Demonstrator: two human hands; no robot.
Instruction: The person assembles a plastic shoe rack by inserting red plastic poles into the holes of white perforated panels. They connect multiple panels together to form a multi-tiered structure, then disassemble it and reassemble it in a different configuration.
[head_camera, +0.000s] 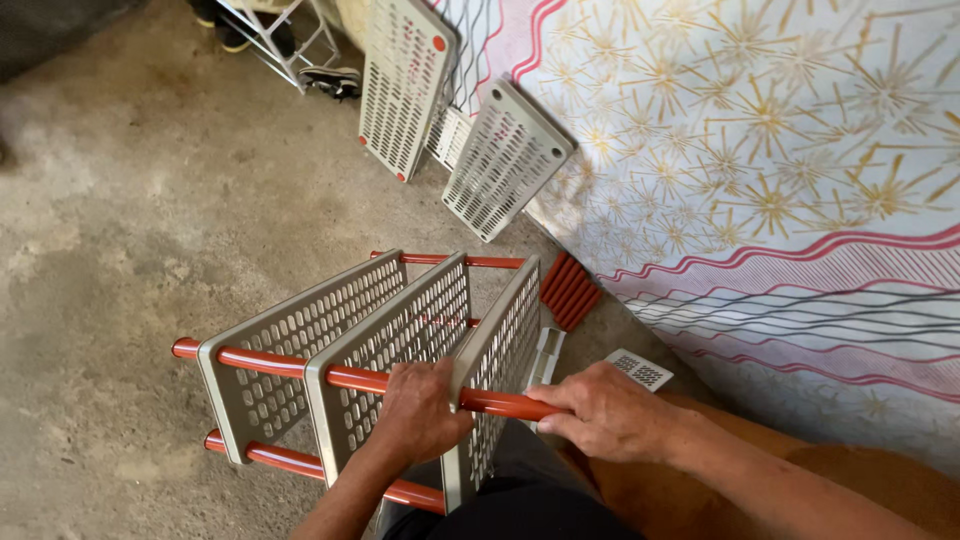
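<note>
Where frame stands: lying on its side on the concrete floor (130, 200), half-built shelf rack (370, 360) right before the knees, close against the patterned bedspread (760, 170).
Done so far: three perforated grey shelf panels (300, 345) already threaded on orange tubes (270, 362), spaced apart and roughly parallel.
Left to do, judging by loose parts: two more grey panels (505, 160) propped against the bed, untouched; bundle of short orange tubes (570, 290) lying beside the frame, not yet fitted; small grey perforated piece (640, 370) loose near the right wrist.
Left hand (420, 410): clenched around the upper orange tube, just at the nearest panel.
Right hand (605, 410): grasping the free end of the same tube, fingers wrapped, thumb on top.
Materials: panels matte grey plastic, flat, rounded corners, rows of slots; tubes glossy orange, round, smooth, probably plastic or coated metal.
Floor texture: rough, blotchy, dusty concrete.
Bedspread: soft cloth, starburst print, wavy red and black stripes.
Far corner: white wire rack (280, 35), partly out of view.
</note>
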